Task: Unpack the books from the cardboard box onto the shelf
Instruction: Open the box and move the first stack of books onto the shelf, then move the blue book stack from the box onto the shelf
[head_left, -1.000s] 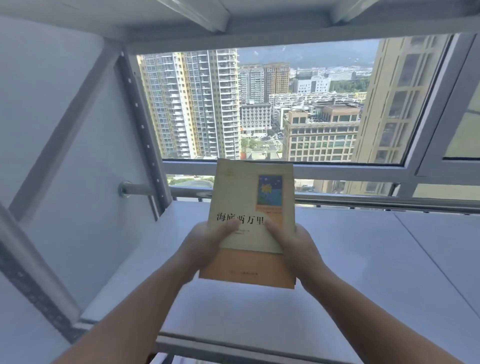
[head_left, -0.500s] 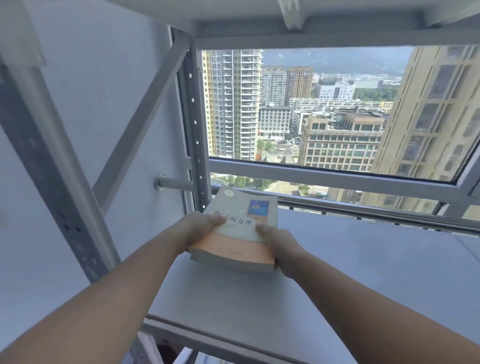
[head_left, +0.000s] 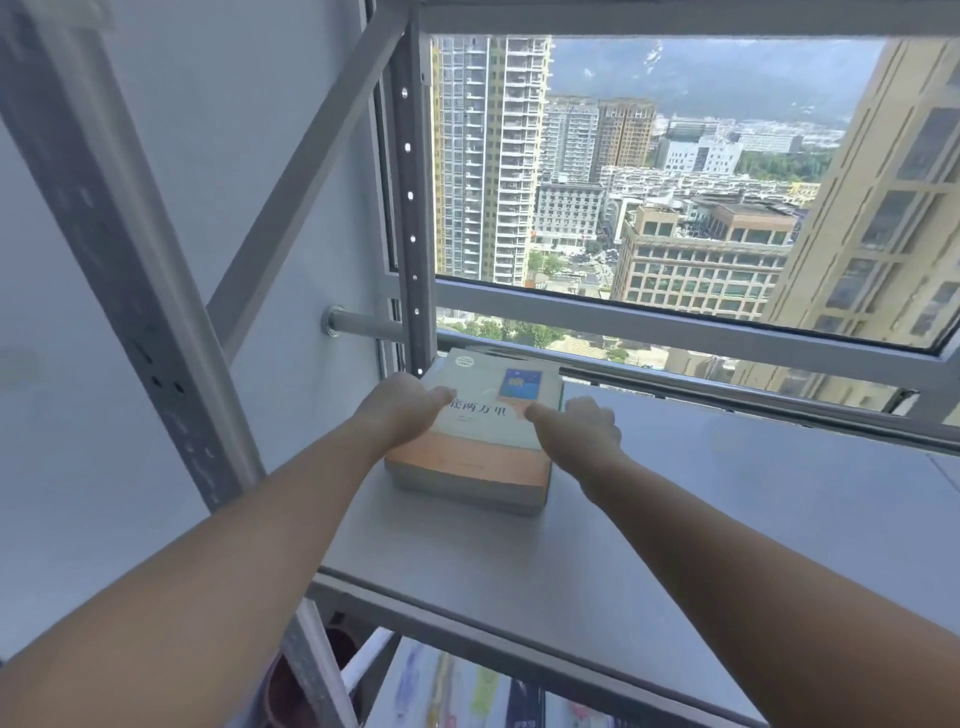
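Grey shelf board (head_left: 675, 519) runs wide under the window (head_left: 675, 182), and a book (head_left: 483, 436) lies flat in its far left corner, tight beside the perforated upright (head_left: 413, 208). Left hand (head_left: 400, 410) rests on the book's left edge, thumb over the cover; right hand (head_left: 582, 428) sits at its right edge, thumb on the cover, fingers curled down the side. Both hands loosely clasp it. Plenty of bare board stretches right and toward the near edge.
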